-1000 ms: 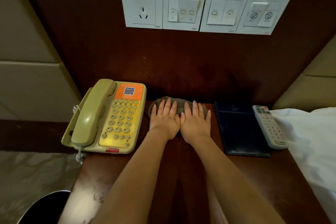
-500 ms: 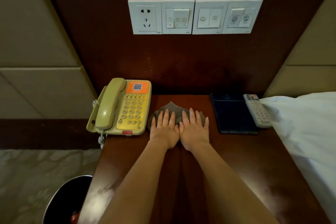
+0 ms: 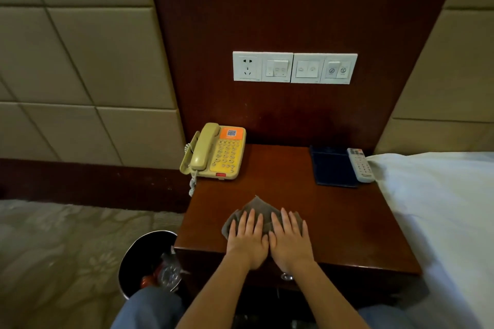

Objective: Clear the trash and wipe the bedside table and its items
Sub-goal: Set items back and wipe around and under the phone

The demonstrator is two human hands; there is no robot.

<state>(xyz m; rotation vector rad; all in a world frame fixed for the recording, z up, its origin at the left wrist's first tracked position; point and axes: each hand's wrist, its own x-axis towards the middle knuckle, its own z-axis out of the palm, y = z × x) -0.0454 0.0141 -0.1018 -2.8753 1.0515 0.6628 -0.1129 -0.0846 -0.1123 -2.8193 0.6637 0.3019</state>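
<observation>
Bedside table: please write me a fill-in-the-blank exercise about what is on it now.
The left hand and the right hand press flat on a grey ____.
The telephone stands at the back ____ corner of the table.
The remote control lies to the ____ of the dark folder.
Missing words: cloth; left; right.

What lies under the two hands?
A grey cloth on the table, pressed by the left hand and right hand. Its middle is covered.
</observation>
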